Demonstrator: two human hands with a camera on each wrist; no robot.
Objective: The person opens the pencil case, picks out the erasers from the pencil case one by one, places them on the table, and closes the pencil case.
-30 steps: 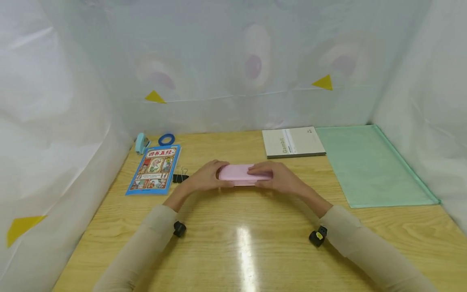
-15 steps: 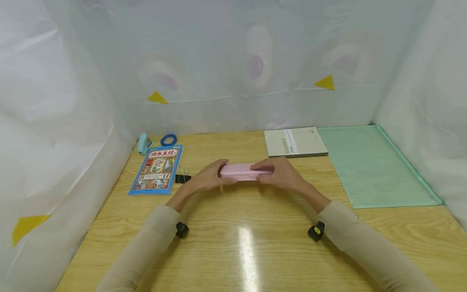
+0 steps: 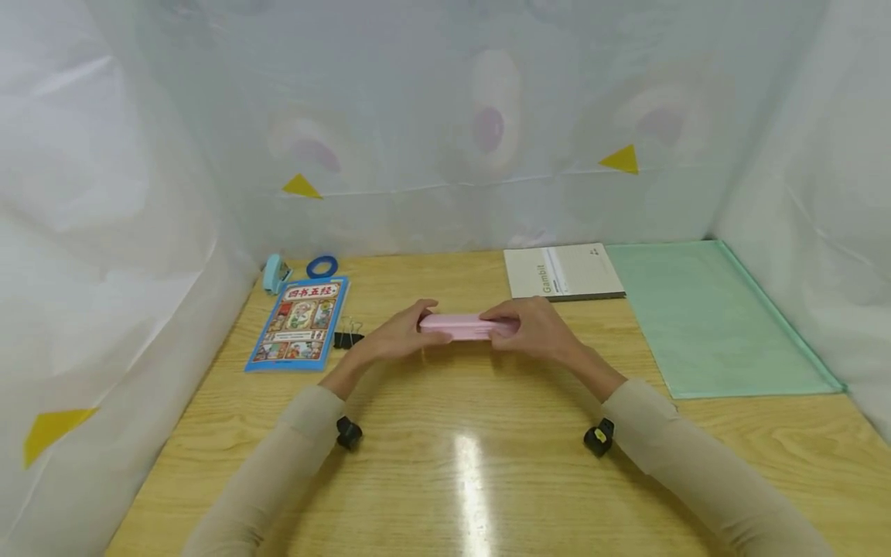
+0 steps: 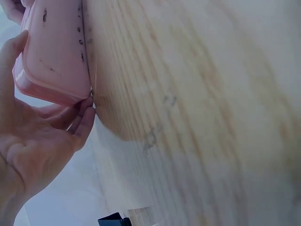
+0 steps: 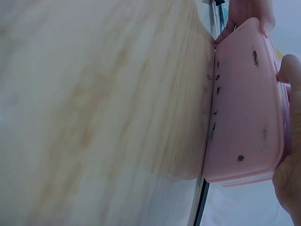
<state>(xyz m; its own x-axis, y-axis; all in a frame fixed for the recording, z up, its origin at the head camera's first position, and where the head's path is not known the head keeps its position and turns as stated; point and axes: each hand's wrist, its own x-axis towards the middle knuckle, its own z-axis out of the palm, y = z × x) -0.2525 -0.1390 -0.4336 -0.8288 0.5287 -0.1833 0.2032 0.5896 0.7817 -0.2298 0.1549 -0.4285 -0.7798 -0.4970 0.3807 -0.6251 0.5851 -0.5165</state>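
A pink plastic pencil box (image 3: 459, 326) lies lengthwise between the two hands, at mid-table in the head view. My left hand (image 3: 401, 331) grips its left end, the thumb on the near side. The right end is held by my right hand (image 3: 534, 329), fingers over the top and thumb in front. Dark scuffs mark the pencil box (image 4: 54, 52) in the left wrist view, where the left hand (image 4: 35, 146) curls around its end. Seen from the right wrist, the box (image 5: 244, 103) is very close to the tabletop; contact is hard to judge.
Left of the hands are a blue comic-style book (image 3: 298, 323), a black binder clip (image 3: 347, 340), a light-blue stapler (image 3: 274, 275) and a blue tape ring (image 3: 311, 271). A grey "Gambit" book (image 3: 565, 271) and a green translucent mat (image 3: 724, 321) lie back right. White sheeting (image 3: 431, 216) walls the table.
The pink pencil box has tipped in my hands, so less of its broad top shows now. Both hands stay on its ends. The head view has shifted slightly.
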